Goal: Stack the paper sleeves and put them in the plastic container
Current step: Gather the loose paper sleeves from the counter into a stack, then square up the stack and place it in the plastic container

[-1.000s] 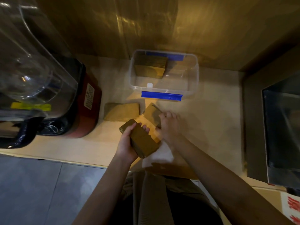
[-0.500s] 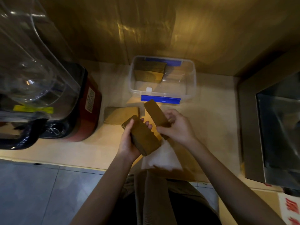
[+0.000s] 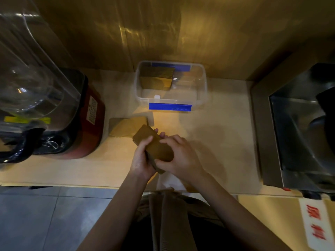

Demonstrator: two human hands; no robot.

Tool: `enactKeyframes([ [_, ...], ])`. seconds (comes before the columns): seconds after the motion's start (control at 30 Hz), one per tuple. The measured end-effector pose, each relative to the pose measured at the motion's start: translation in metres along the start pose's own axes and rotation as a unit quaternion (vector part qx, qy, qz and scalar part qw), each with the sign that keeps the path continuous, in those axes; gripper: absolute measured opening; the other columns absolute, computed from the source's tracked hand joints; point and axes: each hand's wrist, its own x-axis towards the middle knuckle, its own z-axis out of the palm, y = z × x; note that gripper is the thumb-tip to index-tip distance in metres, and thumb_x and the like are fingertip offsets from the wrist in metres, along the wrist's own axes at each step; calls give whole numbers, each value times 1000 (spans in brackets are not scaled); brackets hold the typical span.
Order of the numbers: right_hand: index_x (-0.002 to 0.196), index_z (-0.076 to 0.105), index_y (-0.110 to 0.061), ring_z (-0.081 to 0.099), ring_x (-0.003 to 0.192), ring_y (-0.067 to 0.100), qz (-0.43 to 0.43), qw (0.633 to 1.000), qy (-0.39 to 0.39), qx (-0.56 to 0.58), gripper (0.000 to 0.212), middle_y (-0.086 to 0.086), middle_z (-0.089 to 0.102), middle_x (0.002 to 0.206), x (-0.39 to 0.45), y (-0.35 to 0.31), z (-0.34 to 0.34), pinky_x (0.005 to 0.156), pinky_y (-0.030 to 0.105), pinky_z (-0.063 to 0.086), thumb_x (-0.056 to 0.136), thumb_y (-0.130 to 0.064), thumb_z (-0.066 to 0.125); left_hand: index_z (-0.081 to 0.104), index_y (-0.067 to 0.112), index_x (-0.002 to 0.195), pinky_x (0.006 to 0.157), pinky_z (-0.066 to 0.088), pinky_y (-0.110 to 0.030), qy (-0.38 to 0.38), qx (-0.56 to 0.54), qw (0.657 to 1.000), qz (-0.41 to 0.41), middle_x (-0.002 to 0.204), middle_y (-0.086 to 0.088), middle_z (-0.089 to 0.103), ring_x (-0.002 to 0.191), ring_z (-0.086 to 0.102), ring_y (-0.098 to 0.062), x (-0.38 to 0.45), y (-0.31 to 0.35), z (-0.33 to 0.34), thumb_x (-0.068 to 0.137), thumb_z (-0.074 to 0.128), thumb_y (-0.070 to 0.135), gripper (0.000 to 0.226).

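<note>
- Stacking is the step in hand: both hands hold one bundle of brown paper sleeves [image 3: 154, 148] just above the worktop [image 3: 217, 142], in front of the person's body.
- Left hand [image 3: 141, 160] wraps the near left side of the bundle, thumb lying across the top face, so its grip is clenched on the sleeves.
- Right hand [image 3: 178, 157] covers the right side and the near end, fingers curled over the top edge; it too is grasping the bundle, and by my reading it is pressing the sleeves flush against the other palm.
- Loose sleeves [image 3: 126, 126] lie flat on the worktop just beyond the held bundle, between the blender [image 3: 76, 115] and the hands, not yet gathered.
- Plastic container [image 3: 204, 82] stands open at the back of the worktop against the wall, its blue clip [image 3: 170, 107] facing the person; a stack of sleeves [image 3: 156, 78] already sits inside against its left wall, and the right part looks free.
- Task seems partly done: some sleeves boxed, some in hand, some left on the worktop.
- Next move calls, I judge, for either adding the flat sleeves to the bundle or carrying it forward over the near rim and setting it beside the stack inside.
- Edges need to be squared first, since loose paper can fan out once one hand lets go.
</note>
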Motion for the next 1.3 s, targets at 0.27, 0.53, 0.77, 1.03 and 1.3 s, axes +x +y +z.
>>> enactKeyframes([
  [0.27,107,58,-12,59,84,16,193,912,33,360,23,9,60,103,-7,25,-21,69,22,48,85,-19,61,52,15,89,78,48,-33,24,1,998,56,75,-2,58,79,58,-18,-1,0,15,70,41,10,22],
  [0.53,122,48,-1,69,88,22,237,703,-157,652,45,17,62,112,-19,36,-13,77,33,60,79,-8,60,51,14,100,79,52,-33,-9,83,994,69,82,-4,65,93,61,-22,3,-10,25,66,44,11,35],
  [0.77,124,46,-6,60,90,13,208,868,-115,436,39,5,58,103,-25,69,-22,68,18,57,86,-1,55,58,20,112,81,53,-24,-17,292,956,24,104,0,66,100,61,-16,1,4,-14,69,62,5,45],
  [1.03,122,48,-12,53,111,23,145,958,46,244,39,4,55,113,-7,88,11,93,33,44,85,1,51,43,16,129,98,46,-37,116,549,820,109,119,-6,54,115,51,-24,18,-29,-35,83,57,6,49],
  [1.3,133,37,-14,51,119,21,173,949,104,240,42,9,52,131,-8,96,45,99,30,43,92,-6,44,31,17,137,103,40,-35,168,589,782,114,138,-8,47,126,45,-23,29,-48,-38,83,53,1,60],
])
